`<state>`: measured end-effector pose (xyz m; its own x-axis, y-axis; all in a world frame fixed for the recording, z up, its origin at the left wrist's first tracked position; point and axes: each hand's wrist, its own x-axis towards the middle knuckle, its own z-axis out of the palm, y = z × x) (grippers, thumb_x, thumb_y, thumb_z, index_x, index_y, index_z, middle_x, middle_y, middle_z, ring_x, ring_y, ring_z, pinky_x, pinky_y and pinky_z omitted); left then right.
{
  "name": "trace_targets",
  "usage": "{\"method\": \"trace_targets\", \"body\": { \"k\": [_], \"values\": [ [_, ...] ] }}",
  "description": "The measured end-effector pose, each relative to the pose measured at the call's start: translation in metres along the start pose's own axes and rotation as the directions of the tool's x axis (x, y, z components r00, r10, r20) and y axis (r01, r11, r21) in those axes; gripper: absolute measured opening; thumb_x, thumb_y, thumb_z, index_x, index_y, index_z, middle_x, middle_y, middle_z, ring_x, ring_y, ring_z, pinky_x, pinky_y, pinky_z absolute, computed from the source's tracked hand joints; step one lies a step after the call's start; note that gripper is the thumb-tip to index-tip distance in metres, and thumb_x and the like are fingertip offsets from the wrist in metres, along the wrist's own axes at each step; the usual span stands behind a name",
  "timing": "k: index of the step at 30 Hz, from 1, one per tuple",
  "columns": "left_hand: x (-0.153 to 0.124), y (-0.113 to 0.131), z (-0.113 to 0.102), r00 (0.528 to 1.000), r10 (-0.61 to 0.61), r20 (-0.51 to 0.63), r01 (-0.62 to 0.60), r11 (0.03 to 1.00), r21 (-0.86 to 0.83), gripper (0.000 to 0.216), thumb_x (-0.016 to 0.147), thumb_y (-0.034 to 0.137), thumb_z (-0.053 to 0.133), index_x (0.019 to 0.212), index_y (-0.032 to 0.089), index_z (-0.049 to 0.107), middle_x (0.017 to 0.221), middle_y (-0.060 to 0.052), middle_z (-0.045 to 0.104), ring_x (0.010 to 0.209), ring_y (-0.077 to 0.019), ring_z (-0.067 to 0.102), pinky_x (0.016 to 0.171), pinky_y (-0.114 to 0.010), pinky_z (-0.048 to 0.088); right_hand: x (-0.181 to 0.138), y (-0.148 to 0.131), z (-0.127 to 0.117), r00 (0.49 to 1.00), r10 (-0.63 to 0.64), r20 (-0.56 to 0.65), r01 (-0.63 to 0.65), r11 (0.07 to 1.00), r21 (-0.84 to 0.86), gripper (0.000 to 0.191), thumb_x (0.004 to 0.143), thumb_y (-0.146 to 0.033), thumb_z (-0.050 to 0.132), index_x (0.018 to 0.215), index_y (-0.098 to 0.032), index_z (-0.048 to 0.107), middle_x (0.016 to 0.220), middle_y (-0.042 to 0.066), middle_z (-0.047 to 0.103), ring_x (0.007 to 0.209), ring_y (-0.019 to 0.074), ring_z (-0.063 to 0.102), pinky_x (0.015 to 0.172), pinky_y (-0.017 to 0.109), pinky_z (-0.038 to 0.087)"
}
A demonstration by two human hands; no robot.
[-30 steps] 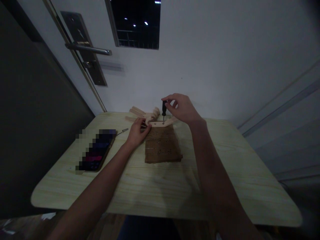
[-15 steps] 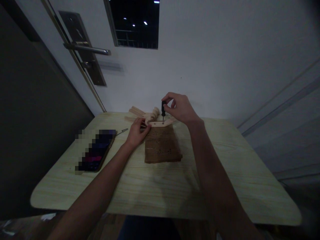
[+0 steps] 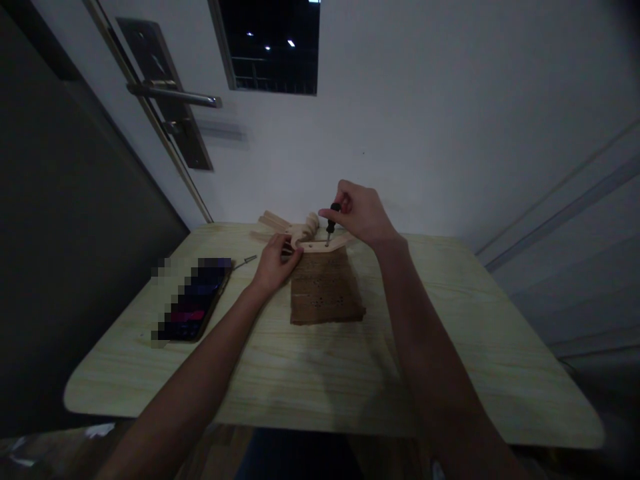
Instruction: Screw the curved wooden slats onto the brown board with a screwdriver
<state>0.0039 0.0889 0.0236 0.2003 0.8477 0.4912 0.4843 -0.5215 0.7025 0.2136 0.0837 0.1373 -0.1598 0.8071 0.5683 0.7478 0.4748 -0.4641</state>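
Note:
My right hand (image 3: 363, 212) pinches the black handle of a small screwdriver (image 3: 331, 224). The handle leans to the right, and the metal tip stands on a dark spot in a light wooden assembly (image 3: 314, 247). That assembly has a pale bar, a ridged rounded piece and several slats fanning out to the left. At the left end of the bar, my left hand (image 3: 274, 263) is closed on the wood, with the thumb at its near edge. Beneath the bar lies a flat brown piece (image 3: 325, 293) with small dark marks; its material is hard to tell.
On the left of the table (image 3: 435, 373) lies a phone (image 3: 197, 300), partly pixelated. Beside its upper corner is a thin metal rod (image 3: 245, 262), perhaps a screwdriver bit. A white door with a lever handle (image 3: 183, 98) stands right behind the table.
The screwdriver has gone from nearly upright to leaning right, its tip still on the bar. My right fingers have shifted on its handle, thumb now stretched across. The left hand stays put.

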Motion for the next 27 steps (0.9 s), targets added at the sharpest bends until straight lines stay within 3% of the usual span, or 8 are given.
{"method": "trace_targets", "body": {
  "k": [5, 8, 11, 15, 18, 27],
  "values": [
    [0.0, 0.002, -0.001, 1.0, -0.02, 0.003, 0.02, 1.0, -0.009, 0.028, 0.086, 0.043, 0.059, 0.097, 0.017, 0.056, 0.097, -0.007, 0.06, 0.08, -0.0177, 0.065, 0.072, -0.032, 0.059, -0.001, -0.005, 0.0, 0.999, -0.021, 0.024, 0.022, 0.999, -0.046, 0.018, 0.079, -0.025, 0.074, 0.093, -0.021, 0.064, 0.067, -0.004, 0.057, 0.062, 0.0117, 0.049, 0.063, 0.027, 0.036],
    [0.0, 0.002, -0.001, 1.0, -0.022, 0.004, 0.022, 1.0, -0.011, 0.029, 0.086, 0.044, 0.058, 0.098, 0.017, 0.055, 0.097, -0.007, 0.06, 0.08, -0.0175, 0.064, 0.073, -0.033, 0.059, -0.001, -0.005, -0.001, 0.997, -0.053, 0.056, 0.056, 0.997, -0.06, 0.01, 0.082, -0.029, 0.072, 0.083, -0.02, 0.069, 0.072, -0.001, 0.063, 0.066, 0.0126, 0.052, 0.066, 0.028, 0.037],
    [-0.001, 0.002, -0.001, 1.0, -0.025, 0.003, 0.025, 1.0, 0.001, 0.03, 0.086, 0.045, 0.058, 0.097, 0.018, 0.055, 0.098, -0.007, 0.06, 0.08, -0.0177, 0.064, 0.073, -0.034, 0.059, 0.001, -0.002, 0.0, 0.995, -0.054, 0.079, 0.056, 0.998, -0.026, 0.016, 0.085, -0.034, 0.07, 0.082, -0.018, 0.073, 0.079, 0.003, 0.069, 0.07, 0.0138, 0.055, 0.069, 0.029, 0.041],
    [-0.002, 0.001, -0.001, 1.0, -0.018, 0.004, 0.018, 1.0, -0.012, 0.029, 0.087, 0.046, 0.058, 0.096, 0.018, 0.055, 0.097, -0.007, 0.06, 0.082, -0.0185, 0.064, 0.072, -0.033, 0.059, -0.001, 0.005, -0.001, 0.995, -0.055, 0.087, 0.054, 0.998, 0.017, 0.025, 0.089, -0.033, 0.062, 0.104, -0.017, 0.075, 0.094, 0.008, 0.073, 0.073, 0.0151, 0.059, 0.073, 0.031, 0.047],
    [-0.001, 0.001, 0.0, 1.0, -0.025, 0.007, 0.025, 1.0, -0.007, 0.029, 0.087, 0.044, 0.058, 0.096, 0.017, 0.055, 0.096, -0.008, 0.06, 0.081, -0.0182, 0.064, 0.071, -0.033, 0.058, -0.003, 0.01, -0.001, 0.993, -0.074, 0.09, 0.076, 0.997, -0.02, 0.032, 0.088, -0.023, 0.058, 0.116, -0.016, 0.071, 0.097, 0.009, 0.072, 0.075, 0.0162, 0.06, 0.075, 0.032, 0.049],
    [-0.001, 0.002, -0.001, 1.0, -0.003, -0.004, 0.002, 1.0, -0.005, 0.028, 0.087, 0.045, 0.058, 0.095, 0.018, 0.055, 0.095, -0.007, 0.06, 0.08, -0.0174, 0.063, 0.069, -0.031, 0.058, -0.001, 0.002, -0.004, 0.991, -0.086, 0.104, 0.08, 0.995, 0.064, 0.035, 0.083, -0.012, 0.057, 0.114, -0.02, 0.07, 0.101, 0.006, 0.07, 0.069, 0.0126, 0.061, 0.072, 0.03, 0.051]
  ]
}}
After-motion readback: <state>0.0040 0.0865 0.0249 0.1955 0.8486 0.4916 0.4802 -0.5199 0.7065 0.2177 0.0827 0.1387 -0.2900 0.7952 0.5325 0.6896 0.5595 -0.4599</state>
